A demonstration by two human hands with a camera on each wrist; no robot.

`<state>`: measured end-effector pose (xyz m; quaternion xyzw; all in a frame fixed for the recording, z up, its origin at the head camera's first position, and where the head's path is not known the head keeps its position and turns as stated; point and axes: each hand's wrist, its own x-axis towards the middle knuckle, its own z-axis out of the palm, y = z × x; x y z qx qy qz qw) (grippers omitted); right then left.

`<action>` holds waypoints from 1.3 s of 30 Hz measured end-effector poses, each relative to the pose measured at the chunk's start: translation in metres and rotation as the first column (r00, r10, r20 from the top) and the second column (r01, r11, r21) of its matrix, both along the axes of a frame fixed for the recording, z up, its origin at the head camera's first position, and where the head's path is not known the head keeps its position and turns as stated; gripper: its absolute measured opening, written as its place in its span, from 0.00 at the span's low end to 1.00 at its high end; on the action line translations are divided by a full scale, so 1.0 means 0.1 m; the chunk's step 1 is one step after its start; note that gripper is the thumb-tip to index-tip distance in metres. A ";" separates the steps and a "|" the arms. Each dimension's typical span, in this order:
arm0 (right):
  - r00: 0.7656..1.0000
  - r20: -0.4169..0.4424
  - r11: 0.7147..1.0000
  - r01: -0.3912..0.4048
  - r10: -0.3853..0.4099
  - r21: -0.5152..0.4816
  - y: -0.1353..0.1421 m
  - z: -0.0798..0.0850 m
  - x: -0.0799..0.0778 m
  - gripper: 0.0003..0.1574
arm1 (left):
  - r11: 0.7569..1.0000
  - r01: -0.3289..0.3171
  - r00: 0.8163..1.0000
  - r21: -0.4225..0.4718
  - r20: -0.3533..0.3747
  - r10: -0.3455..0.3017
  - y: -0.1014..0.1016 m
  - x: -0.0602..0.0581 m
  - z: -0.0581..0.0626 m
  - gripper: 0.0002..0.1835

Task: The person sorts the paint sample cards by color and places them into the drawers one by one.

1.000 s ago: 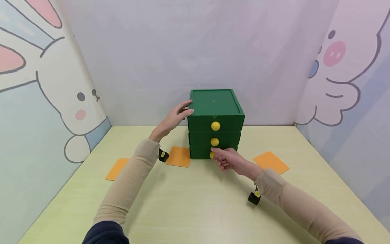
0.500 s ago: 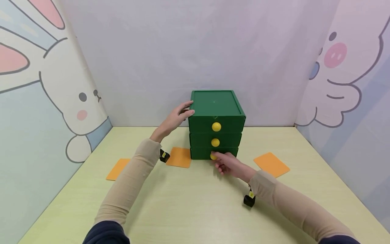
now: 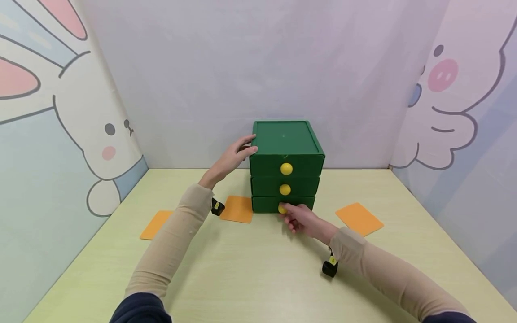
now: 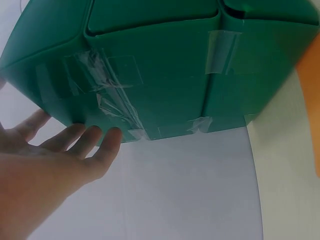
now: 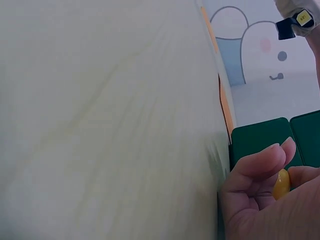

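A green three-drawer box (image 3: 286,137) stands at the back of the table, with one round yellow knob on each drawer front. My left hand (image 3: 230,159) rests against its upper left side, thumb at the top front corner. In the left wrist view, the fingers of this hand (image 4: 55,160) lie extended along the taped green side. My right hand (image 3: 304,220) pinches the lowest knob (image 3: 282,209) on the bottom drawer (image 3: 264,204). Seen from the right wrist, that yellow knob (image 5: 281,185) sits between thumb and fingers, partly covered by them.
Orange sheets lie flat on the pale table (image 3: 258,278): one (image 3: 237,209) beside the box, one (image 3: 155,224) partly behind the left sleeve, one (image 3: 359,218) to the right. A pale wall (image 3: 274,58) rises close behind the box; cartoon-printed walls flank both sides.
My right hand has come slightly down and closed its thumb and fingers about the lowest knob. The left hand keeps its place on the box.
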<state>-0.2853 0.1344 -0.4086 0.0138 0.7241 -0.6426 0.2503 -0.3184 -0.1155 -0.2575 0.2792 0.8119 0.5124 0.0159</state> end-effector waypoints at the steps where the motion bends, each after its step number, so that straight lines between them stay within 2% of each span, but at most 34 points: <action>1: 1.000 0.002 1.000 -0.001 0.001 0.001 0.00 0.00 0.01 0.30 | 1.000 0.000 1.000 -0.001 0.000 0.000 0.00 0.00 0.00 0.31; 11: 1.000 -0.001 1.000 -0.010 0.010 0.026 0.01 0.03 0.15 0.31 | 1.000 -0.008 1.000 -0.010 0.001 0.008 -0.01 0.00 0.00 0.31; 24: 0.997 -0.037 0.997 -0.068 0.069 0.049 0.02 0.01 0.33 0.33 | 1.000 -0.009 1.000 -0.009 0.005 0.009 -0.01 -0.02 0.00 0.31; 39: 0.993 -0.054 0.993 -0.098 0.102 0.066 0.03 0.00 0.53 0.33 | 1.000 0.000 1.000 -0.010 -0.002 0.000 -0.01 0.00 0.01 0.31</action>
